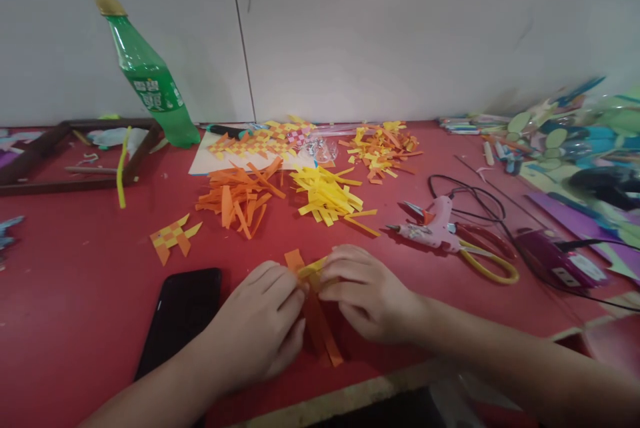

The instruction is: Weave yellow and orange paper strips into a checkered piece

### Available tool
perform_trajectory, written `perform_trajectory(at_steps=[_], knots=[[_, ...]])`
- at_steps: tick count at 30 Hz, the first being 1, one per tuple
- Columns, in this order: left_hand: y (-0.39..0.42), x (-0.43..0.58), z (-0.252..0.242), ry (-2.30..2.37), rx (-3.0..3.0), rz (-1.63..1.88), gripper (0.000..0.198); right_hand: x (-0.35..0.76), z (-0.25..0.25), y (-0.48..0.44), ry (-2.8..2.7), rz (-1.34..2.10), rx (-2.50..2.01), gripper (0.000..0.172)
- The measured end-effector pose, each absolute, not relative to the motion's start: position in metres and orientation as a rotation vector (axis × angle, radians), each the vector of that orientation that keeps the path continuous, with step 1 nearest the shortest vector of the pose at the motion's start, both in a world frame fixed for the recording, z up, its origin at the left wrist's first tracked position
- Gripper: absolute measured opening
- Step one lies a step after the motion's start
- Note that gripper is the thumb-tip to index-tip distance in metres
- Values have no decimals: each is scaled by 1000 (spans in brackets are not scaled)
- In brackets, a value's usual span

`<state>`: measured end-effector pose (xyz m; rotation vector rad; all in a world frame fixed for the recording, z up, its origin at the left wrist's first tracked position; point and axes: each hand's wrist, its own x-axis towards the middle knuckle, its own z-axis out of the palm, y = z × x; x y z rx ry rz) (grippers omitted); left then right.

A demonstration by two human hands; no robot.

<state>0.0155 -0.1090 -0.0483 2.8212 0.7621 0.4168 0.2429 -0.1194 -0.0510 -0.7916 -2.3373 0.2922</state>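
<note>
While both hands met over the red table (100, 321), the layout read as follows, left to right. A woven paper fish (173, 239) lay beyond the black phone (181, 315), which rested just beside the left forearm. The left hand (270, 318) came next; its fingers were curled narrow, holding the orange paper strip (323, 331) at its left edge, with the exact contact points hidden. The strip was located between the hands, its long axis running from far left to near right, the lower end pointing toward the person. Whether it was single or doubled could not be told. Near its far end, a yellow paper strip (311, 269) crossed it at a slant, rising rightward into the fingers of the right hand (367, 295), which were pinched on it. Both hands touched the crossing; the left was nearer the free lower end. Right of the right hand, the pink glue gun (433, 228) lay well apart.
</note>
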Motion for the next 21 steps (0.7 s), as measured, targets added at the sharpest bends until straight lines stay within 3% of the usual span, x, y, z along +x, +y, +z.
perform_trajectory(at_steps=[9, 13, 18, 21], knots=[[-110, 12, -53, 735, 2828, 514, 34, 239, -57, -138, -2466, 349, -870, 19], [-108, 11, -55, 716, 2850, 514, 35, 251, -45, -138, -2481, 214, -912, 23], [-108, 10, -53, 684, 2880, 463, 36, 339, -11, -114, -2260, -169, -1468, 18], [-108, 10, -50, 661, 2916, 457, 38, 413, -3, -95, -2228, -21, -1810, 23]])
